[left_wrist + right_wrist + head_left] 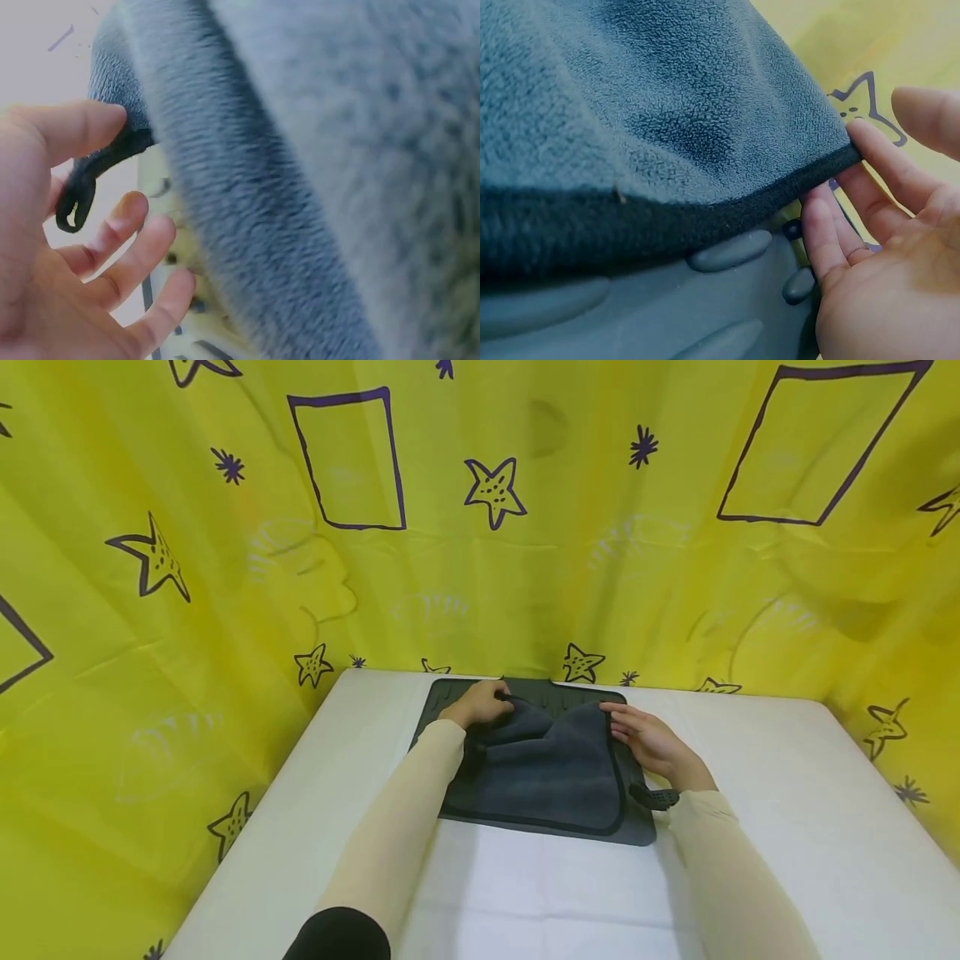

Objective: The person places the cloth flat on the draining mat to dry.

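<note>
A dark grey towel (555, 768) with black trim lies partly raised and wrinkled over a grey ridged mat (636, 831). At its far left corner, my left hand (480, 703) pinches the cloth between thumb and forefinger. A small black hanging loop (73, 202) sticks out there, and the other fingers are spread apart. My right hand (651, 742) touches the far right corner with extended fingers (889, 176); its thumb stands away from the cloth. Oval ridges (731, 250) of the mat show beneath the black edging (727, 217) in the right wrist view.
The mat lies on a white table (750, 760), near its back edge. A yellow curtain (555, 585) with purple stars and outlined shapes hangs behind the table and along both sides.
</note>
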`<state>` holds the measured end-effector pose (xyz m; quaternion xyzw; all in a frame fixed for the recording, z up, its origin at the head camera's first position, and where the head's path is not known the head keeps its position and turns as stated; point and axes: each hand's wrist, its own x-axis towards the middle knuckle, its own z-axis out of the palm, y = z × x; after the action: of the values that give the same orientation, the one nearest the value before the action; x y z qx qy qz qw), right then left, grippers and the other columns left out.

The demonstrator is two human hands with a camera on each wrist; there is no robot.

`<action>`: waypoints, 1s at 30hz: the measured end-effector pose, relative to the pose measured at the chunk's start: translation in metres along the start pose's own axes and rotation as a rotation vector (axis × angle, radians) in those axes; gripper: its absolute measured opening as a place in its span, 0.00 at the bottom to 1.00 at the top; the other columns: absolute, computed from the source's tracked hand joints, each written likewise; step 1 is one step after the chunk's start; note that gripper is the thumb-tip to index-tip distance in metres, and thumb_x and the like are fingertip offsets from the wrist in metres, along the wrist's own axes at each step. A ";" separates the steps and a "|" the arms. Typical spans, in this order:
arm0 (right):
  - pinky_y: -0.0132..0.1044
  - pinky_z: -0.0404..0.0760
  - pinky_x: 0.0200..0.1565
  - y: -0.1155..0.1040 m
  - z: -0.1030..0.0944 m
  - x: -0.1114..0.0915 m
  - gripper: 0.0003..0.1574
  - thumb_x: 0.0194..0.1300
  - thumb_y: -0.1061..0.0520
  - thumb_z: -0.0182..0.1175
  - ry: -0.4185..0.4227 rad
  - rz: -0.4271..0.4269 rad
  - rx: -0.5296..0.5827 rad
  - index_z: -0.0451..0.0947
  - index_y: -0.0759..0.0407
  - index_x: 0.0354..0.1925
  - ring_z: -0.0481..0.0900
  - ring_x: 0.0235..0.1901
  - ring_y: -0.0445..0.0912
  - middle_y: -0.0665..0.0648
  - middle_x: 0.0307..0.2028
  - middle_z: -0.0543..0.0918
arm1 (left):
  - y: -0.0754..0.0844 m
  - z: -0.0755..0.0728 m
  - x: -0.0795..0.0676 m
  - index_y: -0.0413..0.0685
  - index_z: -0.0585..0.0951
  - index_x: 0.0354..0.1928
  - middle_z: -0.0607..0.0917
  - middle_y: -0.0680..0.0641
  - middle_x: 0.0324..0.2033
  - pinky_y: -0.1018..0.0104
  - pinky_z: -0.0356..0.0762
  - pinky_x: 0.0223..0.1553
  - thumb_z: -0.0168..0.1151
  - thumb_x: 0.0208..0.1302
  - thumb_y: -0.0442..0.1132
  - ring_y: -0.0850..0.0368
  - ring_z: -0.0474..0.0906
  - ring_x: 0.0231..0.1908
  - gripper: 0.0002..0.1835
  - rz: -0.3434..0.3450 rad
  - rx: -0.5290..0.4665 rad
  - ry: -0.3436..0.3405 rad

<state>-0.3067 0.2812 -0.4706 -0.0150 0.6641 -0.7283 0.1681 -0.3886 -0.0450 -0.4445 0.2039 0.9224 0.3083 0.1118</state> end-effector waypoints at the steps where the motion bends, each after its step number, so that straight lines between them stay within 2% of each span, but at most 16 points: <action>1: 0.23 0.74 0.55 0.000 -0.001 -0.001 0.32 0.81 0.50 0.49 -0.001 -0.001 0.010 0.62 0.59 0.76 0.69 0.52 0.38 0.42 0.61 0.67 | -0.002 -0.002 -0.001 0.46 0.82 0.52 0.83 0.42 0.56 0.53 0.75 0.59 0.60 0.72 0.43 0.47 0.77 0.55 0.13 0.001 -0.039 0.005; 4: 0.24 0.74 0.56 0.000 -0.002 -0.001 0.32 0.81 0.50 0.50 -0.009 -0.006 0.058 0.62 0.59 0.76 0.70 0.52 0.38 0.42 0.61 0.68 | -0.005 -0.007 -0.004 0.46 0.82 0.52 0.81 0.43 0.58 0.53 0.75 0.58 0.62 0.72 0.44 0.47 0.77 0.56 0.13 -0.024 -0.173 0.032; 7: 0.25 0.74 0.57 0.001 -0.003 -0.002 0.28 0.81 0.50 0.50 -0.016 -0.021 0.116 0.67 0.56 0.73 0.71 0.52 0.38 0.43 0.60 0.69 | -0.009 -0.011 -0.008 0.44 0.81 0.56 0.81 0.40 0.60 0.53 0.77 0.58 0.63 0.72 0.42 0.45 0.80 0.56 0.15 -0.058 -0.351 0.046; 11: 0.25 0.75 0.56 0.002 -0.004 -0.004 0.18 0.80 0.52 0.52 -0.038 -0.051 0.164 0.78 0.51 0.62 0.73 0.51 0.38 0.43 0.57 0.73 | -0.015 -0.013 -0.009 0.39 0.76 0.63 0.82 0.35 0.58 0.53 0.81 0.56 0.62 0.73 0.37 0.43 0.84 0.52 0.20 -0.095 -0.567 0.046; 13: 0.25 0.75 0.56 0.002 -0.003 -0.004 0.15 0.80 0.53 0.51 -0.043 -0.062 0.168 0.81 0.48 0.56 0.73 0.50 0.37 0.43 0.56 0.74 | -0.018 -0.014 -0.009 0.37 0.73 0.65 0.83 0.34 0.57 0.54 0.83 0.54 0.61 0.74 0.36 0.46 0.84 0.48 0.22 -0.108 -0.624 0.060; 17: 0.25 0.73 0.56 0.003 -0.001 -0.003 0.12 0.80 0.52 0.51 0.010 -0.058 0.151 0.82 0.46 0.52 0.71 0.49 0.36 0.42 0.54 0.72 | -0.019 -0.018 -0.011 0.39 0.74 0.61 0.85 0.37 0.52 0.59 0.84 0.45 0.59 0.74 0.36 0.55 0.82 0.39 0.17 -0.122 -0.668 0.119; 20: 0.25 0.72 0.56 0.003 0.000 -0.001 0.16 0.81 0.54 0.49 0.058 -0.042 0.116 0.77 0.53 0.60 0.71 0.51 0.34 0.42 0.55 0.70 | -0.020 -0.020 -0.013 0.43 0.77 0.52 0.85 0.40 0.45 0.63 0.80 0.39 0.59 0.75 0.36 0.56 0.79 0.35 0.09 -0.122 -0.690 0.163; 22: 0.24 0.72 0.56 0.004 0.001 0.001 0.22 0.81 0.56 0.48 0.080 -0.028 0.084 0.70 0.60 0.67 0.72 0.51 0.33 0.43 0.57 0.69 | -0.022 -0.021 -0.015 0.44 0.77 0.48 0.85 0.41 0.42 0.64 0.78 0.37 0.59 0.75 0.36 0.56 0.78 0.34 0.06 -0.125 -0.694 0.187; 24: 0.24 0.73 0.55 0.004 0.002 0.001 0.26 0.82 0.57 0.47 0.096 -0.016 0.040 0.63 0.65 0.72 0.73 0.51 0.32 0.44 0.57 0.70 | -0.025 -0.020 -0.017 0.45 0.78 0.49 0.84 0.44 0.41 0.65 0.78 0.37 0.58 0.75 0.37 0.57 0.78 0.35 0.06 -0.136 -0.690 0.199; 26: 0.24 0.74 0.54 0.004 0.003 0.002 0.26 0.82 0.57 0.47 0.114 -0.004 0.011 0.64 0.66 0.71 0.75 0.50 0.32 0.45 0.57 0.71 | -0.029 -0.017 -0.017 0.42 0.78 0.51 0.82 0.47 0.36 0.66 0.76 0.37 0.58 0.75 0.37 0.58 0.76 0.33 0.09 -0.147 -0.663 0.200; 28: 0.24 0.75 0.53 0.002 0.006 0.002 0.27 0.81 0.57 0.47 0.124 0.008 -0.009 0.63 0.67 0.71 0.76 0.49 0.32 0.44 0.54 0.73 | -0.033 -0.015 -0.018 0.39 0.78 0.57 0.82 0.47 0.39 0.65 0.78 0.40 0.59 0.75 0.38 0.59 0.75 0.34 0.14 -0.164 -0.619 0.192; 30: 0.24 0.76 0.52 0.002 0.007 0.002 0.24 0.81 0.57 0.47 0.134 0.015 -0.015 0.66 0.67 0.69 0.77 0.47 0.33 0.43 0.51 0.75 | -0.036 -0.012 -0.018 0.37 0.77 0.59 0.79 0.47 0.38 0.65 0.76 0.41 0.60 0.74 0.39 0.58 0.72 0.33 0.17 -0.180 -0.577 0.173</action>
<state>-0.3063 0.2741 -0.4718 0.0374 0.6793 -0.7215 0.1287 -0.3877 -0.0856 -0.4560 0.0542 0.8172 0.5626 0.1129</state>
